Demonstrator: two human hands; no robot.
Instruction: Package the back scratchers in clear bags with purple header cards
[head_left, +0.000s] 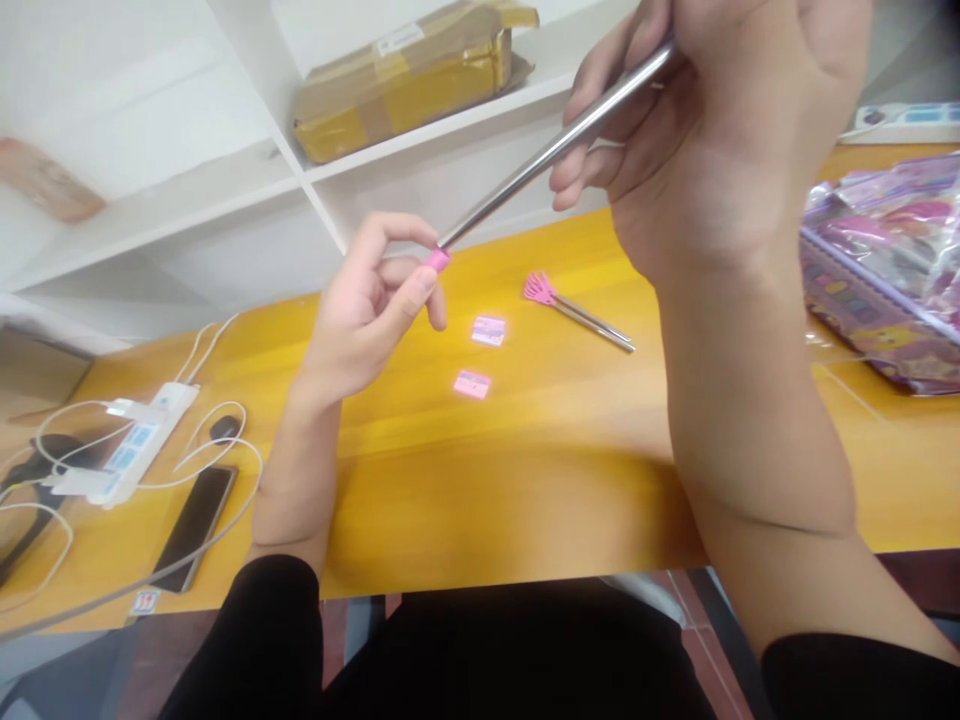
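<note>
Slantwise, slim silver rod [555, 147], straight, glossy, pink piece [438, 260] at lower end

The rod [559, 148] is silver, its cap [437, 260] pink. The claw [538, 288] is pink too, with silver handles [592, 322]. Both cards [489, 331] are pink and white. The table [525, 500] is golden yellow, the far shelf [150, 212] white, the far box [401, 90] tan and yellow. At left, the strip [150, 440] is white and blue. At right, the bag [847, 295] looks purple, perhaps with yellow figures.
</note>
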